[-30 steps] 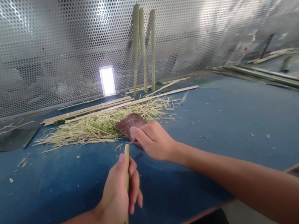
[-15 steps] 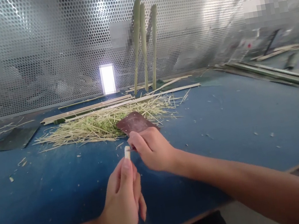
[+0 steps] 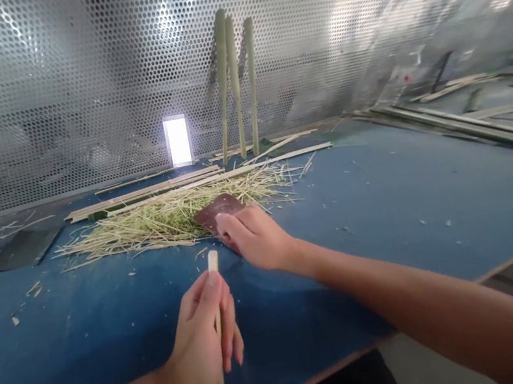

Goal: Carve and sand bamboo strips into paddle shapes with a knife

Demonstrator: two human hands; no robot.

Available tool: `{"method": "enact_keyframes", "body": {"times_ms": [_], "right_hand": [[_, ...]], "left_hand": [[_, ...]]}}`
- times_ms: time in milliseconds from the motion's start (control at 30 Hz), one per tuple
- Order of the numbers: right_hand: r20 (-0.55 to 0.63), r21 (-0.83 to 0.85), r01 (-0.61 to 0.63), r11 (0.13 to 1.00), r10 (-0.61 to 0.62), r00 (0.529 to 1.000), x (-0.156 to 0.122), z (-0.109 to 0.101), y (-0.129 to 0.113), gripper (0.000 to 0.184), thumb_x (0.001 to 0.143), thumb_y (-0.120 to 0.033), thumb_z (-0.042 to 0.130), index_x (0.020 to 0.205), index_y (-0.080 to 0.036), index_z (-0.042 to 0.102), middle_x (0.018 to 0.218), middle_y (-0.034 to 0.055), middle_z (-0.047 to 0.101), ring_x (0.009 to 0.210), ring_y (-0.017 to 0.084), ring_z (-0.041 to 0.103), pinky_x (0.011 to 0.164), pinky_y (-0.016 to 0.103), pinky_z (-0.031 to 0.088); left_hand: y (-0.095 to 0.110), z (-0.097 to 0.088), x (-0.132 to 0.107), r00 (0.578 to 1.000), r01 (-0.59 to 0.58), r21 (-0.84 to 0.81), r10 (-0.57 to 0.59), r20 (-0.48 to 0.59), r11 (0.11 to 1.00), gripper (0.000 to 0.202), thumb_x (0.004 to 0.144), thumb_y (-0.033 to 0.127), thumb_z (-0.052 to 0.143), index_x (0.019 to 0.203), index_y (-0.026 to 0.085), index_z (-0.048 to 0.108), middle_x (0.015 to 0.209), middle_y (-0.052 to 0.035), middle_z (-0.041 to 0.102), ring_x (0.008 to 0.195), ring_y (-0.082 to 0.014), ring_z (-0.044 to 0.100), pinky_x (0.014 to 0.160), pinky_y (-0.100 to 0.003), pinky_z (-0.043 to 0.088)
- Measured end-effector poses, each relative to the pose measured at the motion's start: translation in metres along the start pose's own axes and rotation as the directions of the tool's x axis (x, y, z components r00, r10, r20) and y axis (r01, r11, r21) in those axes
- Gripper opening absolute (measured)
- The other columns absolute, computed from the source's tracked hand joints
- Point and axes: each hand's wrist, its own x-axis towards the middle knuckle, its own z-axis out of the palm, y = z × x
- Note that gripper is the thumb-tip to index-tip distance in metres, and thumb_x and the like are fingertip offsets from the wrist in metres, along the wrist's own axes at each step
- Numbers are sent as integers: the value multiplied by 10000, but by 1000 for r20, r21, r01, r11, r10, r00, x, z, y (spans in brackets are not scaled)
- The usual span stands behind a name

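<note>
bamboo strip [image 3: 213,271], long axis near upright, pinched in left hand [image 3: 203,351]; right hand [image 3: 257,238], just beside at 2 o'clock, pinching brown sheet [image 3: 215,214].

No legible text, labels, brands or numbers anywhere in view.

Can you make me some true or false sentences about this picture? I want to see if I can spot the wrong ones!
1. The left hand holds a thin bamboo stick. True.
2. The right hand holds a hammer. False: it holds a dark brown flat piece.
3. Three green bamboo sticks lean against the perforated metal screen. True.
4. The pile of shavings lies on a red table. False: the table is blue.
</note>
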Motion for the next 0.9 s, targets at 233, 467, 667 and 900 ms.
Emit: {"method": "enact_keyframes", "body": {"times_ms": [233, 467, 667, 900], "right_hand": [[88, 57, 59, 997, -64, 994, -11, 6, -9, 479, 974, -299, 265, 521, -197, 381, 485, -29, 421, 476, 88, 359, 533, 277, 240], [-44, -35, 73, 997, -74, 996, -13, 9, -10, 469, 971, -297, 271, 534, -195, 410, 461, -22, 459, 442, 87, 377, 511, 277, 223], [-24, -161, 111, 981, -116, 993, -13, 15, -10, 499, 970, -261, 239, 545, -181, 489, 467, 1, 526, 441, 94, 422, 505, 276, 218], [-5, -642, -63, 764, 77, 997, 17, 10, 5, 494, 957, -302, 319, 680, -151, 698, 651, 100, 677, 581, 172, 547, 530, 300, 224]], "left_hand": [[-3, 4, 1, 998, 3, 21, -1, -60, 1000, 594, 729, 763, 613, 640, 210, 417, 320, 114, 354, 237, -45, 275, 324, -182, 343], [-3, 6, -1, 992, 18, 28, -14, -128, 999, 622, 704, 797, 600, 629, 213, 401, 322, 120, 318, 244, -38, 246, 317, -177, 319], [-2, 7, 1, 991, 38, 21, -35, -133, 999, 613, 726, 799, 568, 642, 219, 388, 331, 132, 269, 251, -39, 194, 298, -172, 294], [3, 3, 2, 995, 35, -69, -40, -87, 997, 555, 830, 733, 493, 642, 229, 359, 306, 121, 282, 226, -64, 181, 267, -191, 306]]}}
